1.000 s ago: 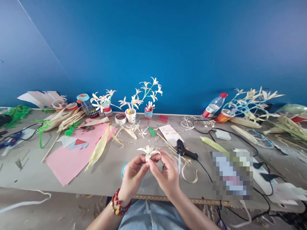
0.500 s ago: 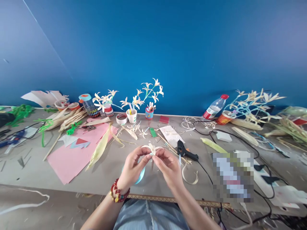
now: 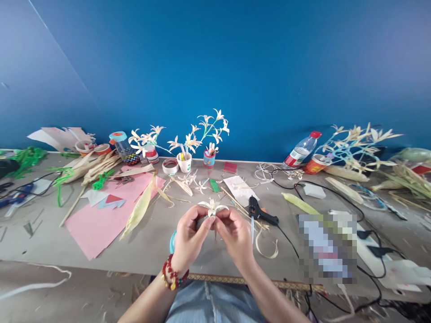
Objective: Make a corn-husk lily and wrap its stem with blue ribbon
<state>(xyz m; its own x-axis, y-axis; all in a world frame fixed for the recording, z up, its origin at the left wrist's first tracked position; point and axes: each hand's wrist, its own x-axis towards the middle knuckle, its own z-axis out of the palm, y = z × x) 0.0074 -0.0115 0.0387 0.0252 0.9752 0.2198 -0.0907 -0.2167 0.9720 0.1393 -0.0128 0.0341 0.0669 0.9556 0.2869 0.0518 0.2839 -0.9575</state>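
My left hand (image 3: 189, 237) and my right hand (image 3: 234, 235) meet in front of me above the table's near edge. Both pinch the base of a small cream husk flower (image 3: 212, 206), whose petals spread upward above the fingertips. A red bead bracelet (image 3: 173, 274) circles my left wrist. A light blue tape roll (image 3: 173, 240) shows partly behind my left hand; whether that hand holds it I cannot tell.
A black glue gun (image 3: 259, 211) with its cord lies right of my hands. Pink paper (image 3: 101, 220), corn husks (image 3: 139, 208) and green pipe cleaners (image 3: 62, 177) lie left. Cups with flower stems (image 3: 184, 161) stand at the back. A water bottle (image 3: 299, 151) lies back right.
The flower between my fingertips has been turned, and its petals now point up again. Both hands stay close together at the same spot.
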